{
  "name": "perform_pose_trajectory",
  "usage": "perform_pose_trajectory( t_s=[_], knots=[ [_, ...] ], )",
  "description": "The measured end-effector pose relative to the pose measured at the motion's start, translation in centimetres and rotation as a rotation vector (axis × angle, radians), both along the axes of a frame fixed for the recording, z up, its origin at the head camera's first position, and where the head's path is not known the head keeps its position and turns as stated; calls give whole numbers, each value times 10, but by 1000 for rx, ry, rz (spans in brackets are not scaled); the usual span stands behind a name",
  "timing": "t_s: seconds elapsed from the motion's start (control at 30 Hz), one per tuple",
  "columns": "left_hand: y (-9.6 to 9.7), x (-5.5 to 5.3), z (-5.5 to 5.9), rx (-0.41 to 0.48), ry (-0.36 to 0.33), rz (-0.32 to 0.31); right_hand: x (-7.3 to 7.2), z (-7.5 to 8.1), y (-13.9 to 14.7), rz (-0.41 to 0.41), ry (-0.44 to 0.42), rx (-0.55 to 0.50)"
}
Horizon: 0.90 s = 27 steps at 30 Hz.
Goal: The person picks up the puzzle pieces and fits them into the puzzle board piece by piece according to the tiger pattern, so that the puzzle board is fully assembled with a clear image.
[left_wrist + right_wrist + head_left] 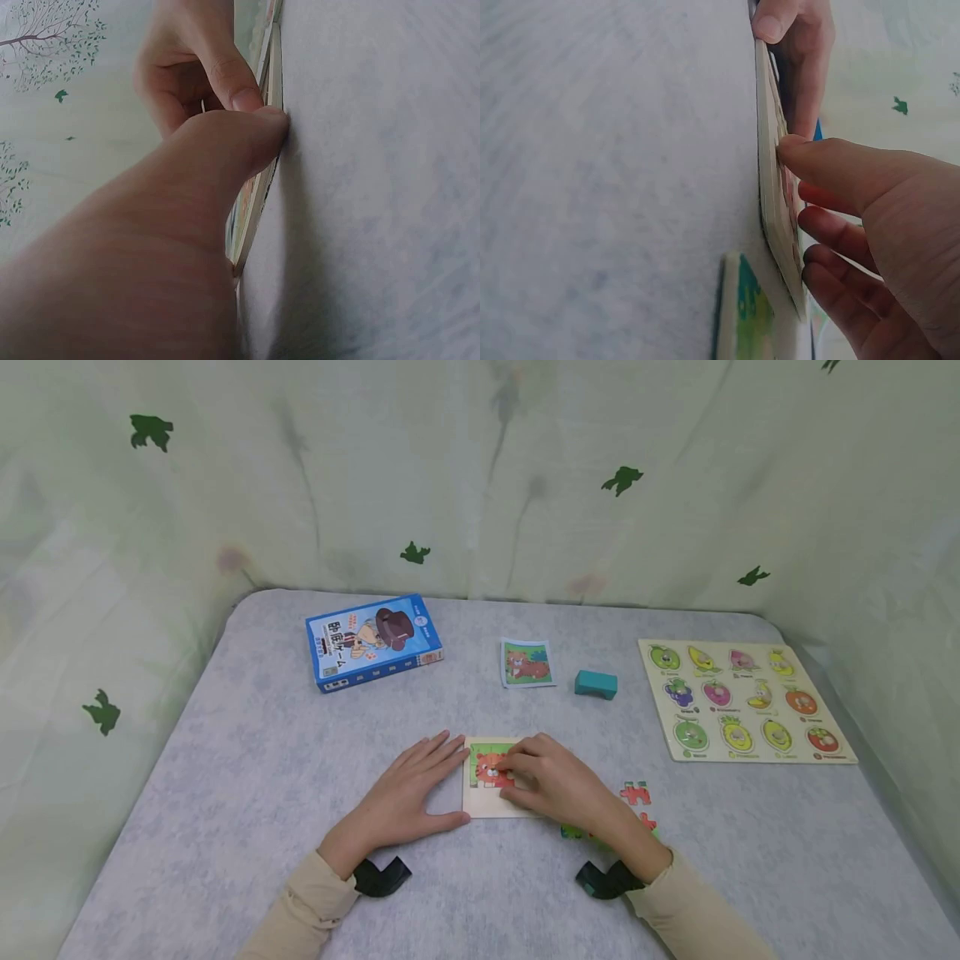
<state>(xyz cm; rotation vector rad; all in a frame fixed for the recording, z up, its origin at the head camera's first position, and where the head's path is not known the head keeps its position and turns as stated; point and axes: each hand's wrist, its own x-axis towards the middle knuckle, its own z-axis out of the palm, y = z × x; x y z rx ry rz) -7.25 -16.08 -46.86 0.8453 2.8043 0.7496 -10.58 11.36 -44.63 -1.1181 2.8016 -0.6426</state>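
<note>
A small wooden jigsaw board [487, 807] lies flat on the table, its upper part showing an orange bear's face [487, 770] on green. My left hand [405, 789] rests along its left side, fingers straight and the thumb at the near left corner. Over the picture, my right hand [558, 781] bends its thumb and fingers around a red puzzle piece [512, 779] at the board's middle, mostly covered by the fingers. In the right wrist view the right thumb [802, 150] touches the board's face [772, 195]. Loose red pieces [636, 793] lie beside the right wrist.
Green loose pieces [572, 832] lie partly under the right forearm. Farther back are a blue game box [375, 639], a bear picture card [527, 663] and a teal block [596, 683]. A fruit puzzle board [742, 702] lies at the right.
</note>
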Motion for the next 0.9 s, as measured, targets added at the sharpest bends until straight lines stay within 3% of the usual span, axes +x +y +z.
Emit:
perform_pose_trajectory(
  t_s=[0.9],
  knots=[
    [1, 0, -1, -1, -8, 10, 11, 13, 46, -111, 32, -56]
  ],
)
